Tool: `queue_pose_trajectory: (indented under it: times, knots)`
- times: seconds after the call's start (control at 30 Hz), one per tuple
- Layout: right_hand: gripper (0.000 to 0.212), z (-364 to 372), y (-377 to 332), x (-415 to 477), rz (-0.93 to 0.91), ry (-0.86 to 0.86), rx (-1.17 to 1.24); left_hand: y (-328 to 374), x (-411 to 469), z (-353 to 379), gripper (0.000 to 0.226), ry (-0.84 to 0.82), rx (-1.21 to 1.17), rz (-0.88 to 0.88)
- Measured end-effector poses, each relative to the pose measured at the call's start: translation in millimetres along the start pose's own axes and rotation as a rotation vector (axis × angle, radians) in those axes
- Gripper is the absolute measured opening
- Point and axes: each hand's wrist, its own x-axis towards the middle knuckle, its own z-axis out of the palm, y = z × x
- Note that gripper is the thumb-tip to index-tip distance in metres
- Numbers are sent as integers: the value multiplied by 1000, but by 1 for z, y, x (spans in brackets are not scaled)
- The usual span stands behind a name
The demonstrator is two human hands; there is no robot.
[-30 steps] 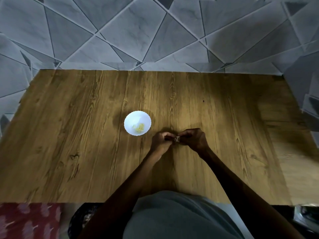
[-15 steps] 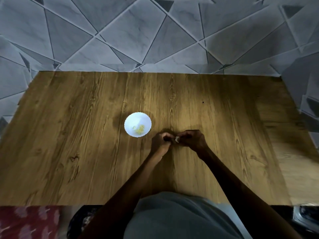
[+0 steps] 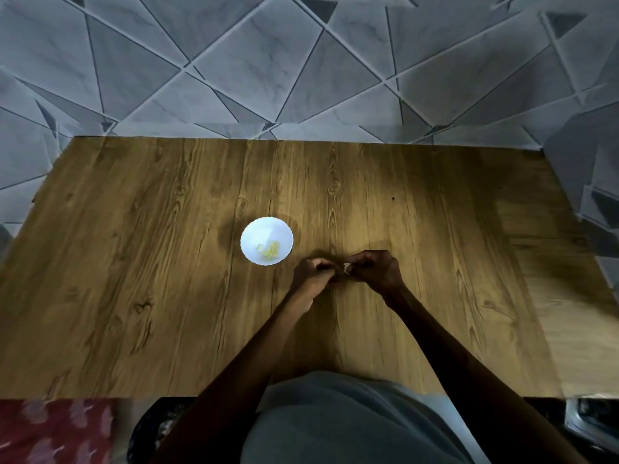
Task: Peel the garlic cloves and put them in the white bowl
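Observation:
A small white bowl (image 3: 258,231) with a scalloped rim stands on the wooden table (image 3: 134,262), and a few pale yellow peeled garlic cloves (image 3: 270,251) lie in it. Just right of the bowl, my left hand (image 3: 313,274) and my right hand (image 3: 376,271) meet over the table with curled fingers. Between their fingertips they pinch a small pale garlic clove (image 3: 346,267), mostly hidden by the fingers.
The table's far edge meets a grey floor of triangular tiles (image 3: 301,61). At the near edge sit a red patterned cloth (image 3: 53,430) on the left, a dark container (image 3: 150,433) beside it, and a metallic object (image 3: 593,420) at the far right.
Both hands stay together at the same spot beside the bowl, with only slight finger shifts on the clove. The bowl has not moved.

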Motion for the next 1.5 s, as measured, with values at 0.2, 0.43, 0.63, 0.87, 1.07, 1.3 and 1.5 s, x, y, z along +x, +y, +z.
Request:
queue_pose_trajectory:
  times: [0.2, 0.43, 0.63, 0.87, 1.07, 1.3, 1.5]
  knots:
    - [4, 3, 7, 9, -188, 32, -321, 0, -9, 0, 11, 6, -170, -45]
    - [9, 13, 1, -2, -291, 78, -509, -1, -16, -5, 18, 18, -363, -104]
    - [12, 20, -9, -29, -298, 32, -183, 0, -29, -5, 10, -8, -521, -278]
    - [14, 29, -1, -40, -211, 41, -295, -13, -37, -9, 11, -9, -491, -324]
    - [12, 39, 11, -52, -240, -8, -600, -36, -39, -26, 34, 179, 683, 349]
    - [22, 46, 5, -54, -255, -76, -881, -55, -40, -37, 59, 155, 933, 454]
    - [25, 46, 6, -50, -246, -110, -876, -53, -42, -38, 59, 166, 924, 482]
